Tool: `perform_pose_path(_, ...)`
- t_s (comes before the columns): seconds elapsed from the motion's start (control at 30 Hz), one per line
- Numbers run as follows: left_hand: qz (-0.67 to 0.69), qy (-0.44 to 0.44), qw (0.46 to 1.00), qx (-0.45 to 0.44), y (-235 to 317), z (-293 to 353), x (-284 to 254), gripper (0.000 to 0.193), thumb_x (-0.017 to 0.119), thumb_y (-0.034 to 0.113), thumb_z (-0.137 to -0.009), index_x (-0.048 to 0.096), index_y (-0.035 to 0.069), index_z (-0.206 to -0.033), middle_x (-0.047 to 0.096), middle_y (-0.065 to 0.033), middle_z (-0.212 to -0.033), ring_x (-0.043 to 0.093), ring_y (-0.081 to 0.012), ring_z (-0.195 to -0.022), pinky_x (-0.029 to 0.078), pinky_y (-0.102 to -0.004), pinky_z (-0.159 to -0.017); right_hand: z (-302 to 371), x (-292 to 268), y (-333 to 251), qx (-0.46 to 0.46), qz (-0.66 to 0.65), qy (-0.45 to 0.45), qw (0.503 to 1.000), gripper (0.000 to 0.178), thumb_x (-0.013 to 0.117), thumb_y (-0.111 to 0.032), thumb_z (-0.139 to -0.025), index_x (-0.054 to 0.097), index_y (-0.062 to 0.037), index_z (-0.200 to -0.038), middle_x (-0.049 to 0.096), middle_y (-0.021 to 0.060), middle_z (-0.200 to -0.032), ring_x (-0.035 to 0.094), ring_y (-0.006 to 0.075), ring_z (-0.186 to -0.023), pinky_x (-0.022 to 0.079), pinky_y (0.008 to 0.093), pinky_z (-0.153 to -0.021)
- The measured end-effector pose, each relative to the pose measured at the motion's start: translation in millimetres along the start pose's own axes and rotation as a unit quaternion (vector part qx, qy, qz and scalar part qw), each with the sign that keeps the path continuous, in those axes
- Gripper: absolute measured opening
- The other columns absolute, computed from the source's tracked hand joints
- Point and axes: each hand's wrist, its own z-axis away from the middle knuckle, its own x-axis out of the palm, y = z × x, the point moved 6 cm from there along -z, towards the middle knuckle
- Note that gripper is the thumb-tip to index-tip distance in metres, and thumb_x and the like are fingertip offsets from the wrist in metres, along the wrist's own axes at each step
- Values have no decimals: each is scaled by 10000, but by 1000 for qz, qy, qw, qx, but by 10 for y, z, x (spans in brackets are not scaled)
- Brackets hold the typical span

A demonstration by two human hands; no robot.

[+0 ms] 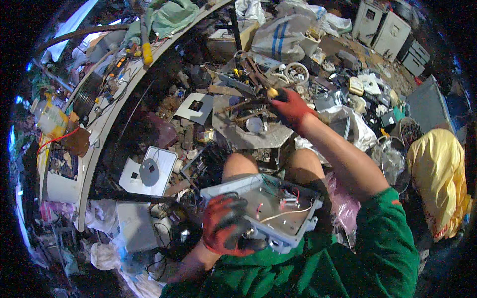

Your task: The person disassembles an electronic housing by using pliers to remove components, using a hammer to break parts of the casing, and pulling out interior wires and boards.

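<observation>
On my lap rests a shallow grey plastic housing (278,206), its open side up, with thin red and white wires (290,212) and small parts inside. My left hand (226,223), in a red and black glove, grips its left edge. Stretched forward, my right hand (292,108) wears a red glove and is closed around a tool with a yellow end (272,93); the glove hides most of it. Just beyond this hand are rusty metal bars (254,73). A worn grey work block (268,138) stands in front of my knees, with a small round disc (254,124) on it.
Scrap parts crowd the ground all around. A long bench edge (112,111) curves along the left, bearing a yellow-handled tool (147,53). White panels (149,171) lie left of my knees. To the right are a yellow sack (435,184) and a bucket (408,130).
</observation>
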Motion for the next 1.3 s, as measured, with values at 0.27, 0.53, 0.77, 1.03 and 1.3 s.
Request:
perform_pose_path(0.27, 38, -76, 996, -17, 36, 472, -86, 427, 756, 342, -679, 573, 185, -1032, 540, -89, -1127, 562, -328, -1093, 474, -512, -907, -1609, 865, -367, 12, 357, 50, 933, 448, 611, -340, -831, 528, -84, -1190, 564, 196, -1252, 549, 345, -1161, 454, 430, -948)
perform_pose_path(0.53, 51, -24, 995, -83, -49, 662, -156, 344, 762, 324, -688, 614, 234, -986, 553, -71, -1124, 547, -309, -1122, 468, -512, -924, -2063, 1162, -105, -9, 359, 96, 928, 502, 569, -401, -851, 500, -104, -1250, 617, 191, -1173, 594, 351, -1104, 477, 448, -905)
perform_pose_path(0.77, 97, 36, 993, -59, -184, 381, -192, 424, 808, 332, -671, 566, 209, -997, 558, -57, -1106, 597, -331, -1039, 467, -565, -906, -1592, 900, -368, -229, 312, 23, 922, 562, 710, -345, -801, 539, -57, -1251, 663, 126, -1102, 632, 202, -961, 502, 351, -803)
perform_pose_path(1.03, 48, 24, 992, -111, -282, -107, -31, 437, 835, 385, -652, 572, 145, -904, 580, -90, -1013, 611, -339, -991, 453, -569, -900, 1867, 197, -1166, -253, -13, -383, 888, 806, 785, -391, -712, 451, -11, -1339, 530, 177, -1281, 536, 308, -1155, 420, 424, -977)
perform_pose_path(1.3, -30, 104, 981, -160, -366, -142, 68, 477, 773, 454, -688, 613, 76, -930, 620, -148, -982, 603, -344, -951, 489, -449, -839, 2677, -8, -841, -324, 60, -168, 929, 863, 829, -439, -597, 517, -45, -1299, 570, 194, -1141, 567, 383, -1026, 457, 441, -873)
